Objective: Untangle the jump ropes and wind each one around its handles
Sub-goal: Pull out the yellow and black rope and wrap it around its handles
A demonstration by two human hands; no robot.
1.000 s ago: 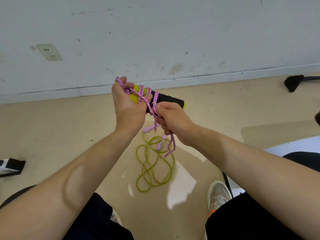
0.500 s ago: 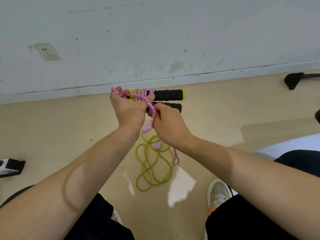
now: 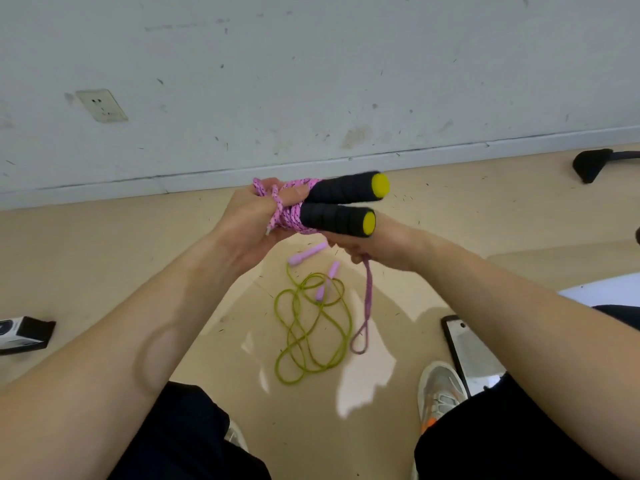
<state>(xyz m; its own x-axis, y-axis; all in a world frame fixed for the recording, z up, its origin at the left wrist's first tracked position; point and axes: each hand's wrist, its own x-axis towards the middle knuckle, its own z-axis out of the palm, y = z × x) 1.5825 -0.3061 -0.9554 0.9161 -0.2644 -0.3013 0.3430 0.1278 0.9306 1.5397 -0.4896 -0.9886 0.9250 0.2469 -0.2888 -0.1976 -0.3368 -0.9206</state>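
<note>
The pink rope [image 3: 294,218] is mostly wound on its black handles [image 3: 337,220], which the left hand [image 3: 252,220] grips. The right hand [image 3: 381,252] pinches its loose tail. The green rope [image 3: 311,327] lies unwound on the near floor [image 3: 104,271].

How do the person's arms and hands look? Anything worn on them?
Both forearms are bare, no sleeves in view. The left hand and right hand show no gloves, watch or rings. A curved mark crosses the left forearm.

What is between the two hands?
In the head view, the black handles wrapped in pink rope sit between the left hand and right hand.
</note>
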